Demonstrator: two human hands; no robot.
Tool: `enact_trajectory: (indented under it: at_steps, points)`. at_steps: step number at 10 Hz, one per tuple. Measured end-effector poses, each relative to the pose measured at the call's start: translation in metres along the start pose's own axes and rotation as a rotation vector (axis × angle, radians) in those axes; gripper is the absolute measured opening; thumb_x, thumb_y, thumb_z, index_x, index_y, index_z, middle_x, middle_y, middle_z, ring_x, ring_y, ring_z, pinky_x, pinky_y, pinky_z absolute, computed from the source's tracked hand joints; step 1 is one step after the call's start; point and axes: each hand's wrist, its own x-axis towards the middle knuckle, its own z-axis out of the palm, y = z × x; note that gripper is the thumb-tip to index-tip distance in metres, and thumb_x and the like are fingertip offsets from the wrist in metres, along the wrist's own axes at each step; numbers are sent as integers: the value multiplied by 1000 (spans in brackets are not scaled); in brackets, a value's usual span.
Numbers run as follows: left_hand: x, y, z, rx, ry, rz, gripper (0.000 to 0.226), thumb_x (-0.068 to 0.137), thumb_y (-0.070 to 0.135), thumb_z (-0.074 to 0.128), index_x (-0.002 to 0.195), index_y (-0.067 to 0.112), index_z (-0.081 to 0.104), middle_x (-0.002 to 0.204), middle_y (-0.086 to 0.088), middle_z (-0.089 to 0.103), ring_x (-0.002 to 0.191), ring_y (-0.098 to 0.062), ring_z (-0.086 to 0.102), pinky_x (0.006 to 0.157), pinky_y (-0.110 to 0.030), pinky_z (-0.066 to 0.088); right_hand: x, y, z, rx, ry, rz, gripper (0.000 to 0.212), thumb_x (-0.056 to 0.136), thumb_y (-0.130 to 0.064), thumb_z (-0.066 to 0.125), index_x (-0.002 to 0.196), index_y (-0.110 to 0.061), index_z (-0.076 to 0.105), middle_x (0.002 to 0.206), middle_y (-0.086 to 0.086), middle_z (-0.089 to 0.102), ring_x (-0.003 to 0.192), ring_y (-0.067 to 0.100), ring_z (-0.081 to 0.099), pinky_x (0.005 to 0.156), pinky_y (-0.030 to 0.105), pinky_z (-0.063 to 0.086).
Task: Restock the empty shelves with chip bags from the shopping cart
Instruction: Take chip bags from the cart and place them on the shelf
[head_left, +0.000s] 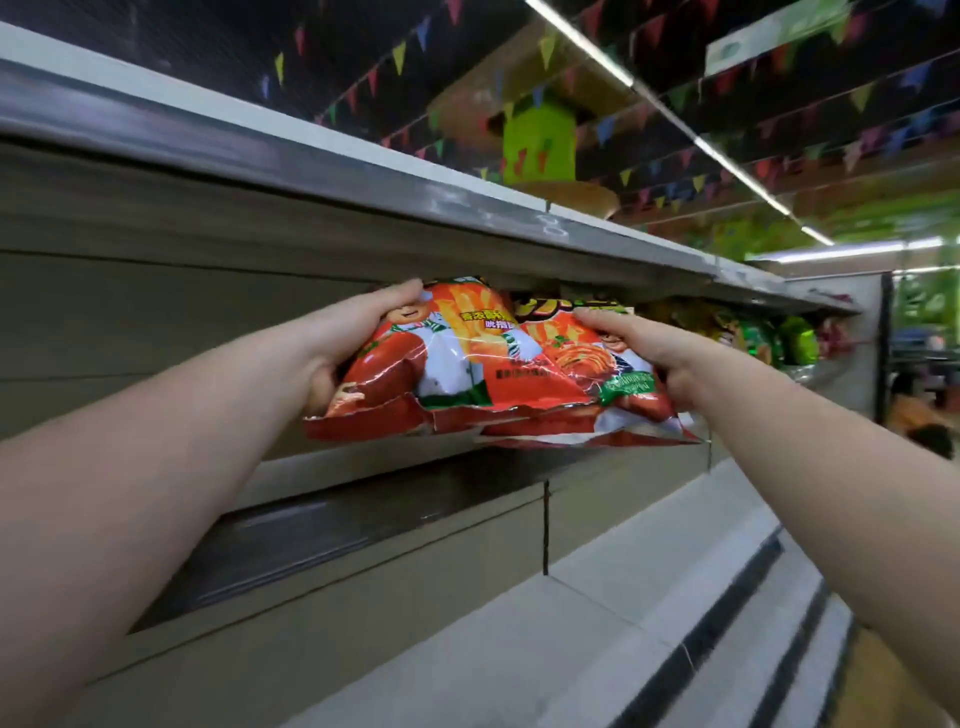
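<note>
Left hand (337, 338) gripping one red bag (421, 364), right hand (644, 353) gripping another (587, 384), both sitting at the shelf edge (395, 462), bare shelf stretching left

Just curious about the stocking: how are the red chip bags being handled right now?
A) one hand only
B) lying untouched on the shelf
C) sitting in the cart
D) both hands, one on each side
D: the left hand and right hand each grip a side of the red chip bags at the shelf.
</note>
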Motion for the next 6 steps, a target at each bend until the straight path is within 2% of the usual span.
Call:
enact_trajectory:
  at_steps: [1, 2, 3, 4, 5, 6]
  points:
    - [18, 2, 14, -11, 145, 0, 44, 86, 53, 54, 83, 11, 66, 58, -12, 68, 42, -24, 63, 41, -38, 55, 44, -4, -9, -17, -114, -7, 38, 82, -48, 63, 77, -10, 62, 59, 7, 69, 45, 19, 65, 50, 29, 56]
    - [38, 4, 24, -40, 235, -13, 45, 93, 47, 47, 76, 8, 64, 53, -13, 66, 38, -25, 61, 35, -40, 51, 85, -5, -11, -29, -216, -12, 37, 83, -48, 63, 79, -11, 64, 60, 7, 69, 46, 20, 65, 52, 28, 56]
    - [55, 5, 32, -24, 264, -44, 48, 93, 47, 48, 76, 6, 66, 60, -15, 67, 43, -27, 64, 39, -40, 53, 131, -4, -9, -9, -248, -1, 36, 88, -46, 58, 84, -11, 64, 61, 8, 70, 47, 20, 66, 54, 29, 56]
    - [68, 3, 33, -5, 323, -78, 48, 86, 51, 54, 81, 6, 70, 76, -17, 70, 56, -28, 66, 53, -42, 58, 161, -6, -5, -1, -270, 34, 33, 93, -40, 55, 86, -8, 63, 61, 9, 70, 46, 20, 66, 45, 26, 54]
    - [71, 4, 32, -46, 470, -68, 40, 85, 36, 57, 100, 1, 70, 86, -17, 68, 76, -30, 63, 75, -51, 57, 179, -7, -1, 50, -277, -14, 34, 84, -40, 66, 90, -7, 66, 68, 10, 72, 52, 21, 68, 50, 27, 55]
    - [103, -3, -1, 62, 579, -66, 51, 83, 30, 52, 125, 1, 57, 110, -19, 62, 94, -30, 57, 95, -60, 46, 198, -8, 10, 38, -331, -85, 45, 76, -38, 74, 108, -7, 67, 96, 13, 71, 77, 26, 68, 80, 39, 56]
